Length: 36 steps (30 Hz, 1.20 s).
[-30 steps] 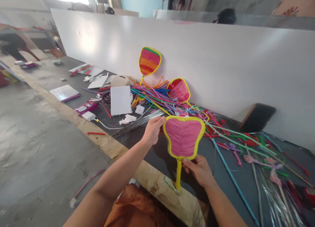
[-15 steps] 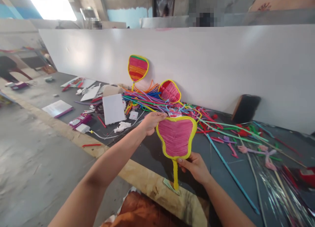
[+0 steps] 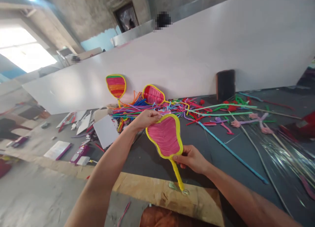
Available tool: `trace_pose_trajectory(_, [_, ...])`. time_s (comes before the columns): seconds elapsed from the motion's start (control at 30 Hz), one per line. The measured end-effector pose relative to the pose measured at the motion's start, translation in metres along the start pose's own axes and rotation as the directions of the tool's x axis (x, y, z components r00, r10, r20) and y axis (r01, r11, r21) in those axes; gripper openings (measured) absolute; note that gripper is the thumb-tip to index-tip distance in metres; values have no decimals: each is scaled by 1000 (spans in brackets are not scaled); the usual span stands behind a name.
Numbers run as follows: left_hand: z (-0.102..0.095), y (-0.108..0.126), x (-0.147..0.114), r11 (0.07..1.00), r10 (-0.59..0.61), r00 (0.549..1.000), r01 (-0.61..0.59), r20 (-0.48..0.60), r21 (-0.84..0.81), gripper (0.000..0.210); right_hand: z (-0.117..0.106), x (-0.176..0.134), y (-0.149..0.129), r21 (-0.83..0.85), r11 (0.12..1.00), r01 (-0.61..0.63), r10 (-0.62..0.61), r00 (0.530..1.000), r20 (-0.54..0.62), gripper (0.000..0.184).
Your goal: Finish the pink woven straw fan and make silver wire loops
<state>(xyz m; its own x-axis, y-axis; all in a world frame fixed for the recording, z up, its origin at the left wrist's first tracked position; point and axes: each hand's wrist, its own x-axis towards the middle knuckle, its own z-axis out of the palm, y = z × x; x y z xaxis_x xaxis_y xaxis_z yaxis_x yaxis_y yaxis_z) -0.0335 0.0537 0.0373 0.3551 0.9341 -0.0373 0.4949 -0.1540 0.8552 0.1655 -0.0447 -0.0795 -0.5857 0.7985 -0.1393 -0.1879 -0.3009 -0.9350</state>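
Observation:
A hand fan (image 3: 166, 136) with a pink face, yellow fuzzy rim and yellow handle is held up between my hands over the dark table. My left hand (image 3: 147, 119) pinches its upper left edge. Where the handle meets the face, my right hand (image 3: 192, 158) grips the lower right rim between thumb and fingers. Behind it, a heap of coloured pipe cleaners (image 3: 133, 109) lies along the white partition. A striped fan (image 3: 116, 85) stands upright there, and a red and pink fan (image 3: 153, 94) leans on the heap.
A dark phone-like slab (image 3: 225, 85) leans on the white partition (image 3: 197, 56). A blue pipe cleaner (image 3: 231, 151) and clear plastic wrapping lie at right. White boards (image 3: 106, 131) and a purple packet (image 3: 80, 153) are at left. The table's tan edge (image 3: 147, 184) is nearest me.
The view has tilted and shifted. The fan now leans with its top to the left and its handle end to the right; both hands keep their hold on it.

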Motion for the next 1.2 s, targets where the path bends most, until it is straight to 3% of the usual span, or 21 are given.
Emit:
trace_pose_trajectory(0.2, [15,17,23,979,126,982,-147,143,145,31,-1,2,-5,-7,1000,5,-5,999,-48,29])
trace_pose_trajectory(0.4, [26,20,37,909,205,959,-261,198,325,28,-3,4,-6,-50,998,34,-38,996,-76,22])
trace_pose_trajectory(0.5, [32,28,37,819,270,898,-403,346,408,28,-3,4,-10,-48,998,39,-43,996,-75,19])
trace_pose_trajectory(0.6, [38,36,35,706,239,832,-503,500,499,19,-2,3,-13,-19,999,42,-43,995,-87,18])
trace_pose_trajectory(0.7, [44,38,33,650,221,801,-546,556,528,15,-2,3,-13,-14,999,41,-42,994,-98,18])
trace_pose_trajectory(0.8, [49,37,29,636,282,840,-525,463,566,13,-7,4,-13,5,999,34,-33,993,-113,22])
trace_pose_trajectory(0.83, [50,35,26,640,329,868,-495,373,588,11,-9,4,-13,29,999,39,-35,992,-125,24])
trace_pose_trajectory(0.9, [53,30,18,699,426,900,-390,90,600,17,-16,5,-16,104,992,72,-55,985,-165,27])
trace_pose_trajectory(0.97, [56,19,4,836,414,872,-250,-262,489,22,-24,5,-18,183,976,121,-79,972,-222,30])
trace_pose_trajectory(1.03, [64,5,-12,970,210,844,-115,-495,215,25,-30,6,-20,239,958,157,-87,956,-282,31])
trace_pose_trajectory(1.1, [77,-8,-29,984,-76,881,-10,-468,-178,32,-33,6,-21,270,946,181,-87,941,-327,32])
trace_pose_trajectory(1.13, [85,-12,-37,929,-187,911,43,-367,-369,38,-34,6,-20,276,942,190,-90,937,-339,32])
trace_pose_trajectory(1.2, [102,-17,-50,763,-270,962,186,-43,-619,47,-33,6,-18,270,942,199,-99,934,-342,32])
